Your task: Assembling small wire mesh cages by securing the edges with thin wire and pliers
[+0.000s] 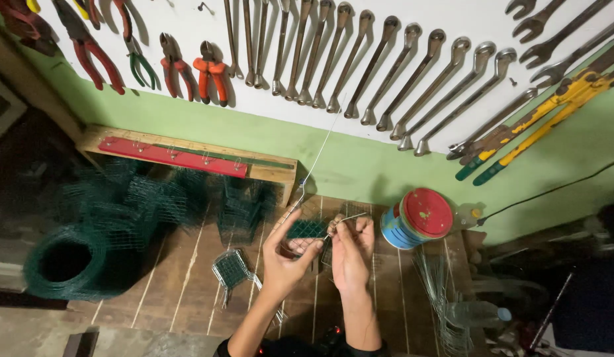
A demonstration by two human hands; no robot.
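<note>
Green mesh piece [306, 229] held over wooden bench [188, 277], pinched by left hand [288, 254] thumb and fingers, palm up. Right hand [352, 246] fingers pressed together on thin wire [319, 153] running up toward wall. Round tin [415, 218], red lid shut, just right. Mesh roll [65, 261] far left.

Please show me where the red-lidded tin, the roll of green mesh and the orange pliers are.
Tin [426, 211], head view, on its red lid.
Roll of green mesh [39, 281], head view, on its left rim.
Orange pliers [211, 73], head view, on the handles.
</note>
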